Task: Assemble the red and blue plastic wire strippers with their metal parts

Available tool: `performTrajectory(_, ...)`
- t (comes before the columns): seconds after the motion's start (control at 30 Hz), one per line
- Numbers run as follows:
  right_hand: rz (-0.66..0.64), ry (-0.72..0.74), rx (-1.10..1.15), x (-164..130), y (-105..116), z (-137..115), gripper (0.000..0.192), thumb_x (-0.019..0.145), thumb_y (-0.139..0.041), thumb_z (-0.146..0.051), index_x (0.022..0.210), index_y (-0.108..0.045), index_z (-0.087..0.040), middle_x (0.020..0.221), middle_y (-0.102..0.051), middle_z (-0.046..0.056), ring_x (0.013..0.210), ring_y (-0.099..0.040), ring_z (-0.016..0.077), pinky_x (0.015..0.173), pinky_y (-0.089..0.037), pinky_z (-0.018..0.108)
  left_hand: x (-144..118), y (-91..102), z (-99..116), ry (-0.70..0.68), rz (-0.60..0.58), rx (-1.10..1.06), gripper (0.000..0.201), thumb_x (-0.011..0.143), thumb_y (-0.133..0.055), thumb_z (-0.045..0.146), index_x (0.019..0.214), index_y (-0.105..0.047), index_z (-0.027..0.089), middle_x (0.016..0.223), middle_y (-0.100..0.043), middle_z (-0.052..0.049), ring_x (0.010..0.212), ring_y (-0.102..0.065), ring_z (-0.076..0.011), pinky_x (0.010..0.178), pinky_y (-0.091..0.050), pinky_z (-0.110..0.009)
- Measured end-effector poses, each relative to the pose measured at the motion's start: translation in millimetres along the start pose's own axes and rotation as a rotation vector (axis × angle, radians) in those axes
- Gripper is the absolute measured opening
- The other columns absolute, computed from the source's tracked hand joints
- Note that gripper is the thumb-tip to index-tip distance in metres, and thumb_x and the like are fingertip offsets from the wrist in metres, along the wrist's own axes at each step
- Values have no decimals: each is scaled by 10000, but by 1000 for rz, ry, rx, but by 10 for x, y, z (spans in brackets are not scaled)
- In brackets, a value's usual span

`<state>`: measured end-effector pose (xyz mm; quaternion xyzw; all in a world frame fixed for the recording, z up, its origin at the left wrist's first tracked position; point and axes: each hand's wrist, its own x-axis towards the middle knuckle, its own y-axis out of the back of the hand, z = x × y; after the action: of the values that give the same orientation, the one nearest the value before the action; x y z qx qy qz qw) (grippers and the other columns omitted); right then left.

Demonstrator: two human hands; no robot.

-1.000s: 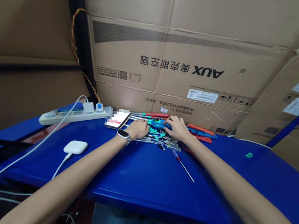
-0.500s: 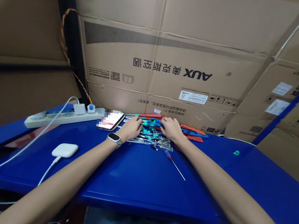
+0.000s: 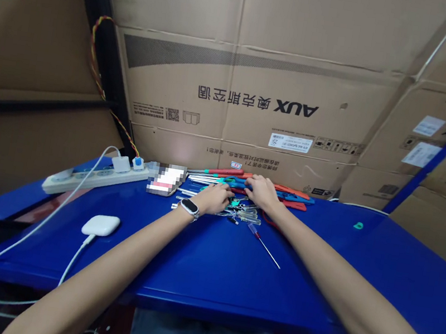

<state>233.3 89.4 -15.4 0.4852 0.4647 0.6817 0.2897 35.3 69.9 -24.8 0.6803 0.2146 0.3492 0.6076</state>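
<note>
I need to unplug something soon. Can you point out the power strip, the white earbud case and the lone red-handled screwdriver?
power strip [image 3: 90,177]: head view, middle of its white body.
white earbud case [image 3: 101,224]: head view, centre of its lid.
lone red-handled screwdriver [image 3: 264,244]: head view, on its thin metal shaft.

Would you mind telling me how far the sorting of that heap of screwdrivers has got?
Little looks finished: one thin screwdriver lies apart on the blue table, nearer the person. In hand: the left hand and right hand both rest on the tangled pile of screwdrivers. Left: nearly everything, since the pile and the red tools behind it remain jumbled.
</note>
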Motion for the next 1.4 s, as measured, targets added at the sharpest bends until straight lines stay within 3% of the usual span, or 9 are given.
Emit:
performTrajectory(0.17,13,20,17,22,-37,-106,169,896,-576,-258,948,-728,-204,1040,-652,100,1029,-553,246,826,-412,333,-179,35,31,25,32,-38,420,900,-394,157,1264,-600,194,1325,-578,-104,1242,-513,-272,1021,-428,-429)
performTrajectory(0.4,-21,76,23,-92,-18,-210,287,938,-470,-219,997,-750,-206,1034,-649,110,1015,-553,243,849,-401,338,-294,37,-82,89,51,-77,416,914,-373,184,1271,-585,201,1344,-570,-95,1260,-509,-273,1038,-413,-455)
performTrajectory(0.7,-10,-24,134,-214,47,-223,353,955,-443,-246,1228,-657,-177,1163,-660,111,1113,-566,242,913,-401,340,-293,95,-65,168,43,-70,404,927,-347,192,1249,-591,196,1326,-575,-104,1258,-511,-265,1033,-421,-430)
performTrajectory(0.97,66,-89,268,-430,141,-15,279,924,-473,-209,1076,-705,-175,1025,-686,89,943,-618,206,856,-440,308,-238,42,-85,131,70,-84,389,922,-352,178,1220,-601,192,1284,-601,-105,1215,-537,-271,1013,-430,-443)
performTrajectory(1.1,96,-159,310,-621,164,255,262,899,-469,-159,980,-716,-191,981,-690,75,943,-615,200,865,-449,302,-102,70,26,64,110,-83,361,919,-369,176,1178,-621,192,1247,-613,-99,1185,-553,-266,1011,-431,-427)
performTrajectory(1.23,108,-230,306,-799,155,553,253,882,-479,-146,987,-704,-193,1057,-687,76,1031,-594,211,914,-441,324,151,92,265,-22,103,-76,336,934,-381,196,1155,-633,178,1209,-622,-109,1150,-567,-280,992,-441,-433)
performTrajectory(1.4,75,-285,276,-969,182,677,192,868,-583,-314,991,-673,-196,1038,-677,76,1026,-592,227,910,-443,354,483,66,609,-77,103,-74,304,936,-413,190,1125,-651,185,1141,-646,-103,1090,-590,-263,950,-467,-397)
